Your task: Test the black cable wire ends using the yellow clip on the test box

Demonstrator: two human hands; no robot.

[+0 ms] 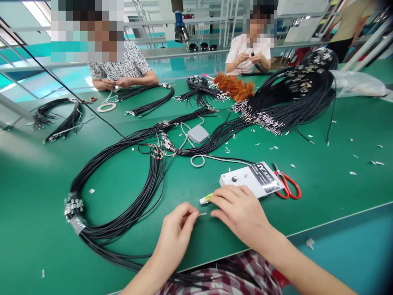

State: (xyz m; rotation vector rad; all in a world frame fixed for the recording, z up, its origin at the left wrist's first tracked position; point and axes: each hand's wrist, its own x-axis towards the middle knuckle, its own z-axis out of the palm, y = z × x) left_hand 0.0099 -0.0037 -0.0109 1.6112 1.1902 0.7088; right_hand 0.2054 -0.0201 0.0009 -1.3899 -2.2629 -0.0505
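Note:
My left hand (179, 227) is closed in a pinch near the table's front edge. A thin pale wire end (202, 213) sticks out of its fingertips to the right; the rest of that wire is hidden by the hand. My right hand (239, 209) is open, thumb and fingers apart, just right of the wire end. Its fingers are over the front of a white control box (265, 180) with a knob and dark label. By the fingertips is a small white and yellow-green piece (206, 198); whether they touch it I cannot tell. Black cables (113, 250) run under my left wrist.
Red-handled scissors (290, 188) lie right of the box. A bundle of black cables (92, 164) loops at left, a big heap (294, 94) at back right. A grey box (198, 134) sits mid-table. Two people work across the table (325, 176), hands on small parts.

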